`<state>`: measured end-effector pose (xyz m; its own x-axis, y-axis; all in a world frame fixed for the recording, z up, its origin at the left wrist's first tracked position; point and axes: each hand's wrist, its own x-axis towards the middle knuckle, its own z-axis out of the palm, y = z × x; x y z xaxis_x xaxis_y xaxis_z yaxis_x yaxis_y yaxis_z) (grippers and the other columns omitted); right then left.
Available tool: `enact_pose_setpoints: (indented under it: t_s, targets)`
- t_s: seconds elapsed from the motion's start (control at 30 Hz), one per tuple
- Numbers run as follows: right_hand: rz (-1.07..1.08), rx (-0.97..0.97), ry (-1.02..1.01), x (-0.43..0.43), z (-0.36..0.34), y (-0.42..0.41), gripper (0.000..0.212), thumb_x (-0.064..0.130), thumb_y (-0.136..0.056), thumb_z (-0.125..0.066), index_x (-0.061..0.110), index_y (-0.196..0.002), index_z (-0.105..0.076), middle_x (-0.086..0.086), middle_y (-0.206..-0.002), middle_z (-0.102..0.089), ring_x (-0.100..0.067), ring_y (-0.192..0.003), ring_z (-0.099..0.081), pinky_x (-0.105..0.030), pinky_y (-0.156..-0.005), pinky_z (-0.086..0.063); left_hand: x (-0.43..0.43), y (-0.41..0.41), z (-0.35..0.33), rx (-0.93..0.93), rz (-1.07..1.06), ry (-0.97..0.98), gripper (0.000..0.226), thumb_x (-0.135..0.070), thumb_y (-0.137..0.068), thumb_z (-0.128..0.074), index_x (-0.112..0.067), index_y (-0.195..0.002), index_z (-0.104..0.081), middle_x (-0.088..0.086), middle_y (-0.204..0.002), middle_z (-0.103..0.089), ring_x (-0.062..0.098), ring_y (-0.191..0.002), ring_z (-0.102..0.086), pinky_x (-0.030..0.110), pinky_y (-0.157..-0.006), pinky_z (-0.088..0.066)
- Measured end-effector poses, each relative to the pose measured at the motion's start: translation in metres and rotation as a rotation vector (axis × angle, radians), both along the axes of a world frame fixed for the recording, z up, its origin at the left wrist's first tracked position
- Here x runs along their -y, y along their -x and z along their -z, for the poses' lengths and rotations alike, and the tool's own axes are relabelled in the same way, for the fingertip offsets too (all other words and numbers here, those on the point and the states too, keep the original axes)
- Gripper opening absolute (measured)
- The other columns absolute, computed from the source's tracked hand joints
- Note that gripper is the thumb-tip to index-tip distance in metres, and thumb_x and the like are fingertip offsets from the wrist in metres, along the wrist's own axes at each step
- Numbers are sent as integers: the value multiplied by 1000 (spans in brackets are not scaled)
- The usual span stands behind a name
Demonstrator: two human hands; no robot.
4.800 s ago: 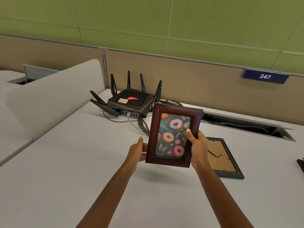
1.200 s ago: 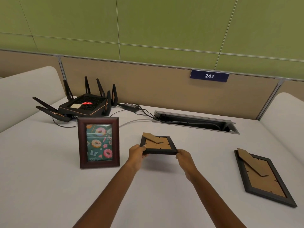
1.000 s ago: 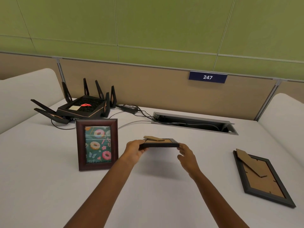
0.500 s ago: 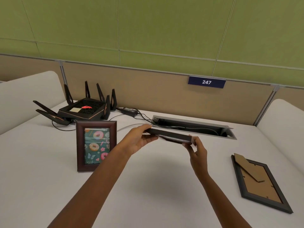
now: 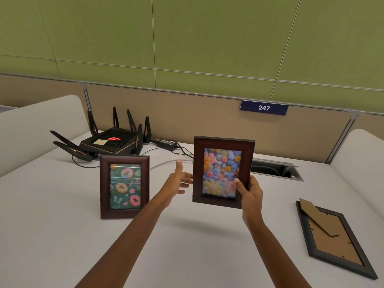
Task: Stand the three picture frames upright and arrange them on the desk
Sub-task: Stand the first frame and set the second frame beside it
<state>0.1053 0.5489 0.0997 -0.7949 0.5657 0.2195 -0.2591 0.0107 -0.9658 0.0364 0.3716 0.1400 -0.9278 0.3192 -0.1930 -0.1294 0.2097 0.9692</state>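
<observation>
Donut frame (image 5: 124,187) is up, right hand (image 5: 250,191) grips the flower frame (image 5: 223,172) midair, left hand (image 5: 178,180) loose and open, black frame (image 5: 334,239) lies face-down.

A: What writing can be read here?

B: One sign only. A dark blue nameplate (image 5: 264,107) is fixed to the tan partition panel (image 5: 187,121) behind the tabletop, and it shows the number "247" in white digits.

A: Anything on the black router (image 5: 112,141) at the back left?

B: It has a glowing red emblem (image 5: 114,139) on its top, a logo shape rather than readable letters, and a pale sticker (image 5: 99,142) beside that emblem whose surface shows no legible print.

A: And the framed pictures?

B: The doughnut picture frame (image 5: 124,187) and the flower picture frame (image 5: 222,172) carry patterns, with no words or numbers
</observation>
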Motion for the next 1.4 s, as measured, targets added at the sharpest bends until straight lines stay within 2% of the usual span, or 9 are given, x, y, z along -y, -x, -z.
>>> enact_pose_setpoints:
  t_s: [0.17,0.33,0.5,0.57,0.7,0.9,1.03,1.3,1.4]
  targets:
    - [-52,71,64,9,2,2,22,15,-92,-48,16,-113,-49,-2,-111,-59,-23,-98,-60,-34,-77,-52,0,0,12,49,14,-9,66,-52,-93,-4,-14,-99,-58,18,-122,-60,23,-101,-55,39,-97,-42]
    - [-89,105,58,17,11,4,18,15,-91,-49,19,-108,-50,-2,-107,-60,-22,-93,-62,-30,-73,-54,0,4,27,43,-52,50,71,-51,-94,-7,-7,-117,-57,20,-122,-61,32,-107,-59,37,-90,-47]
    - [-85,120,44,20,21,8,18,15,-90,-50,19,-107,-50,-1,-106,-61,-17,-88,-62,-22,-67,-53,7,11,41,50,-135,98,72,-50,-95,-9,1,-112,-57,15,-89,-61,18,-67,-56,25,-61,-48]
    - [-84,129,37,21,24,10,17,15,-90,-49,20,-107,-50,-1,-107,-60,-19,-90,-62,-24,-68,-53,10,13,46,56,-135,107,70,-51,-94,-9,-2,-104,-58,21,-98,-61,21,-70,-58,29,-69,-51]
    - [-91,144,41,21,29,12,17,15,-91,-49,20,-106,-50,-1,-107,-60,-20,-91,-62,-25,-69,-53,11,15,53,64,-147,132,74,-51,-94,-8,1,-113,-57,23,-115,-63,37,-103,-61,39,-91,-48]
    - [-127,199,94,22,40,15,18,16,-91,-50,18,-109,-51,-3,-109,-62,-25,-95,-62,-35,-76,-54,6,12,58,141,-108,-71,67,-52,-94,-6,-13,-121,-53,17,-131,-56,34,-121,-52,45,-104,-39]
    - [-149,229,128,27,50,18,21,17,-90,-50,16,-111,-52,-4,-110,-62,-24,-95,-63,-32,-72,-55,4,13,67,192,-71,-170,69,-54,-92,-1,-19,-132,-46,13,-138,-52,33,-126,-49,48,-109,-34]
    - [-170,264,185,34,71,29,23,16,-90,-51,13,-113,-52,-5,-111,-62,-25,-97,-63,-29,-71,-55,10,23,89,240,-86,-374,69,-59,-88,1,-24,-118,-51,8,-117,-60,24,-100,-61,31,-73,-55]
    - [-168,278,186,35,75,36,30,15,-90,-51,9,-119,-50,-7,-114,-62,-27,-101,-62,-38,-80,-54,9,30,95,259,-98,-422,76,-61,-88,0,-19,-128,-48,8,-116,-60,28,-102,-60,38,-77,-53]
